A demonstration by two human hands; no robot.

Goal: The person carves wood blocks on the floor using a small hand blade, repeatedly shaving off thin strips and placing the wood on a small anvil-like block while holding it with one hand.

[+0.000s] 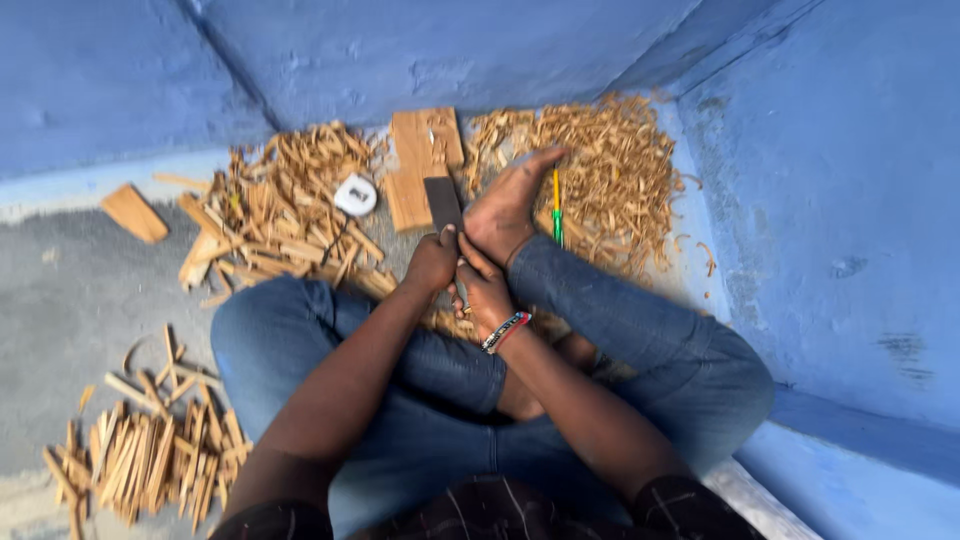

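Knees frame both hands gripping a dark blade, shavings beyond.

Sat cross-legged in blue jeans on grey concrete floor. Gripped a flat dark rectangular blade with left hand, right hand just beside. Heaped pale wood shavings ahead, cut wooden sticks left.

Blue painted walls w/ scuffs, grey concrete floor, corner nook, soft daylight.

Wood shavings, stick pile, white tape measure, pencil.
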